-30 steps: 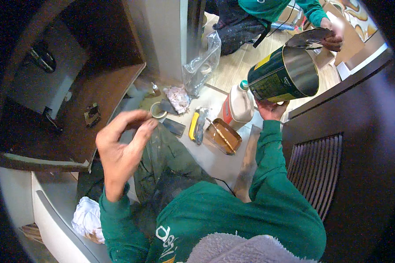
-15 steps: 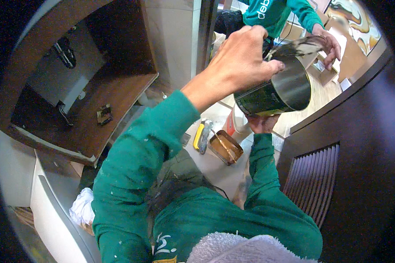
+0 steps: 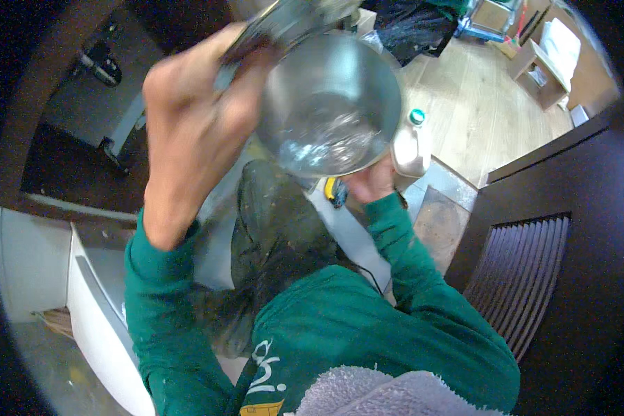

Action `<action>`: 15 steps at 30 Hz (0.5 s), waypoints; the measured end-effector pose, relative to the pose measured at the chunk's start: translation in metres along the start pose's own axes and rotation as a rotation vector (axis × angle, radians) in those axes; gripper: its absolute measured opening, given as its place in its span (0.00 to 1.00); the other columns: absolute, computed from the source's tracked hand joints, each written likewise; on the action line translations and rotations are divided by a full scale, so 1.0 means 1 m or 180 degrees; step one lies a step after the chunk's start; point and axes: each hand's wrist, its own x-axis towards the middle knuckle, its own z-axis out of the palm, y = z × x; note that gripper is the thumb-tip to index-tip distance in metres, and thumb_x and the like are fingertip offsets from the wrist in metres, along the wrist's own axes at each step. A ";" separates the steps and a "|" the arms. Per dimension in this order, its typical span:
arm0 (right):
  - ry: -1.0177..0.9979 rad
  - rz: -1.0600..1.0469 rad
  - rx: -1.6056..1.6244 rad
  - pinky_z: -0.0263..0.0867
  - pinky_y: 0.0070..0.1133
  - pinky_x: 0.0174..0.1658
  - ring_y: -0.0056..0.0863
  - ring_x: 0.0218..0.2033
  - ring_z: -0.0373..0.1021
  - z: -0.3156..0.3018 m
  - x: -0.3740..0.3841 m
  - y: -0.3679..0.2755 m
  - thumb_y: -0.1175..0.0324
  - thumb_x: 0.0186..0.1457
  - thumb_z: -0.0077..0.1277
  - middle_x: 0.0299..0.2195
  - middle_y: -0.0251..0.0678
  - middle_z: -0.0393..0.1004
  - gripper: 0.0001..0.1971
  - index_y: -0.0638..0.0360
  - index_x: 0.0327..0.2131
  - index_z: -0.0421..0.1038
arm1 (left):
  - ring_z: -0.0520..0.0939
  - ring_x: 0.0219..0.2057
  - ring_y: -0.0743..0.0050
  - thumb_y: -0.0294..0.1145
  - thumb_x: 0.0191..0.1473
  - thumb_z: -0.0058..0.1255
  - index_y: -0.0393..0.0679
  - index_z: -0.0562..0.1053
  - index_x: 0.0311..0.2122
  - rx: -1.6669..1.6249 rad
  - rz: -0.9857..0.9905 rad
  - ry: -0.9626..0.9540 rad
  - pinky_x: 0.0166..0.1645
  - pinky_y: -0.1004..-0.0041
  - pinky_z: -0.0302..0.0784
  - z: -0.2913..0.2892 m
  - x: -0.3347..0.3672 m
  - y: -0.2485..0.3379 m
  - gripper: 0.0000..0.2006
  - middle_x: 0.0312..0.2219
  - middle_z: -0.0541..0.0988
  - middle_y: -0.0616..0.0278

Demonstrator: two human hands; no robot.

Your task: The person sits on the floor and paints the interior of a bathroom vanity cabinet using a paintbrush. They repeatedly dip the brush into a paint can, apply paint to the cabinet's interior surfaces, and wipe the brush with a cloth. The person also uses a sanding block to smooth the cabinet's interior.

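A metal can [image 3: 333, 97] is tilted so that its open mouth faces me. Its shiny inner wall and bottom show, with bright ripple-like glints that may be liquid. My right hand [image 3: 373, 182] holds the can from below, palm up, fingers partly hidden beneath it. At the can's left rim, my left hand [image 3: 194, 118] is closed on a dark, round, lid-like disc [image 3: 284, 24] with a metallic edge. Motion blurs the left fingers and the disc, and I cannot tell whether the disc touches the can.
Right of the can stands a pale bottle [image 3: 412, 152] with a green cap. Below the can lies a yellow-and-black tool [image 3: 335, 192]. A dark louvred door [image 3: 520, 277] rises at the right, and a dark wood cabinet [image 3: 38, 187] at the left. Beyond is a black bag [image 3: 412, 31].
The can has come left and its mouth has turned toward me. My left hand has moved left with the disc. The co-worker's hands have gone out of view, and the view has shifted.
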 end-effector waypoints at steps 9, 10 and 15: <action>0.0317 0.1083 -0.0066 0.63 0.43 0.61 0.36 0.59 0.67 0.040 -0.019 0.065 0.39 0.62 0.45 0.60 0.35 0.69 0.35 0.52 0.63 0.62 | 0.60 0.66 0.33 0.74 0.46 0.50 0.29 0.64 0.61 0.0363 -0.0849 -0.1962 0.67 0.50 0.55 -0.023 -0.096 0.005 0.53 0.62 0.64 0.33; 0.0307 0.1098 -0.0159 0.63 0.41 0.62 0.36 0.59 0.67 0.042 -0.024 0.067 0.39 0.62 0.46 0.60 0.35 0.69 0.35 0.53 0.63 0.62 | 0.53 0.68 0.32 0.76 0.44 0.49 0.29 0.62 0.62 0.0503 -0.0939 -0.2202 0.68 0.47 0.50 -0.022 -0.105 0.009 0.56 0.65 0.58 0.33; 0.0359 0.1151 -0.0406 0.65 0.39 0.60 0.34 0.58 0.69 0.050 -0.030 0.076 0.39 0.61 0.47 0.59 0.34 0.70 0.35 0.53 0.62 0.63 | 0.55 0.67 0.30 0.67 0.40 0.61 0.36 0.63 0.63 0.0445 -0.0912 -0.2152 0.68 0.45 0.51 -0.052 -0.121 0.021 0.52 0.65 0.56 0.33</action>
